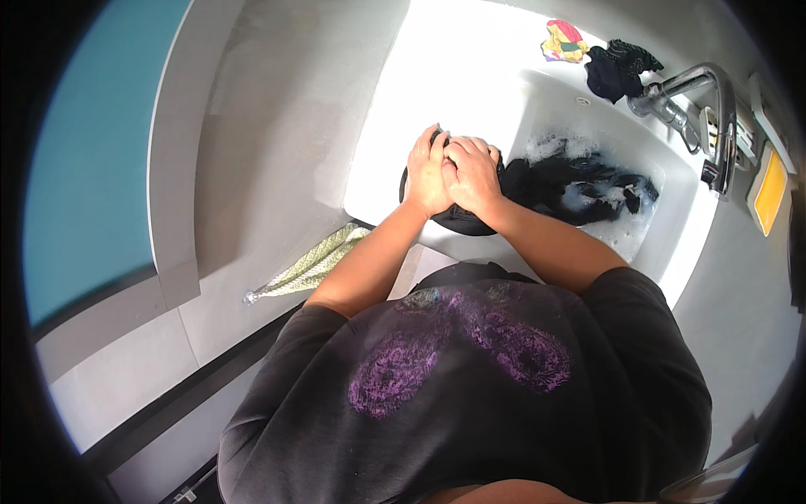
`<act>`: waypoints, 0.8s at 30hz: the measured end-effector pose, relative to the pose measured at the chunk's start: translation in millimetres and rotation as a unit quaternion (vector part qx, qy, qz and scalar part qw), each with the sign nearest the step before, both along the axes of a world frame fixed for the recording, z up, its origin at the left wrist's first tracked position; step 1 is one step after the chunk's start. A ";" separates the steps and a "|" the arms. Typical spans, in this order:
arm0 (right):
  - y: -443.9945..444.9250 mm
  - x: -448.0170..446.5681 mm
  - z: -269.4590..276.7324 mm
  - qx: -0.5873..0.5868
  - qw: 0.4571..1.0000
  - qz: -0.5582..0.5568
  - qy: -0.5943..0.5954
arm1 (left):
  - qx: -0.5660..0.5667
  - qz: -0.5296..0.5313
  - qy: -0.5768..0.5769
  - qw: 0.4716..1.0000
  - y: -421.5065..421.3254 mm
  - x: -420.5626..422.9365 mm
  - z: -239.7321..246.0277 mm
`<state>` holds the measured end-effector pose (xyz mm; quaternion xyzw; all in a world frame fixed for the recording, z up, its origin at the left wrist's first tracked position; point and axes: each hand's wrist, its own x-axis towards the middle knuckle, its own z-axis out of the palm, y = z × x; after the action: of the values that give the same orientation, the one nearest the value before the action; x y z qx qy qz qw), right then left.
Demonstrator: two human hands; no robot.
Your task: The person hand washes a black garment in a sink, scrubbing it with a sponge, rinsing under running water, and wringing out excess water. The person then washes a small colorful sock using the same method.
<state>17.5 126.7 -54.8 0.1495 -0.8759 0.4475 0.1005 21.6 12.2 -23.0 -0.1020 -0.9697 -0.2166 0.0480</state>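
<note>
Side by side, my left hand (429,176) and my right hand (471,173) press on a bunched black cloth (466,222) at the left edge of the sink basin. Fingers of both hands curl over its far side, and the hands touch each other. More dark wet fabric (554,189) lies in soapy water in the white sink (677,189), just right of my hands. Whether it is one piece with the cloth under my hands, I cannot tell.
A chrome faucet (724,107) arches over the basin's right side. On the back rim lie a multicoloured cloth (563,43) and a black cloth (614,70). A yellow-and-white object (769,189) is at the right wall. A green-and-white towel (315,261) hangs at the left.
</note>
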 end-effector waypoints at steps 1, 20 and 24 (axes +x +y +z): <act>0.0 0.6 1.1 0.001 1.000 0.003 -0.002 | 0.012 0.000 -0.009 1.000 -1.6 -2.0 -1.7; 2.4 -66.6 16.1 0.069 0.990 0.099 -0.076 | -0.105 0.073 -0.201 0.971 9.3 -26.7 28.0; 1.0 -76.4 19.4 0.052 0.981 0.123 -0.138 | -0.118 0.121 -0.173 0.970 11.7 -30.1 24.4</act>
<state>-58.9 127.7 -35.3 0.1976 -0.8784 0.4267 -0.0851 -8.6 23.9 1.5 0.0502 -0.9871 -0.1080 -0.1068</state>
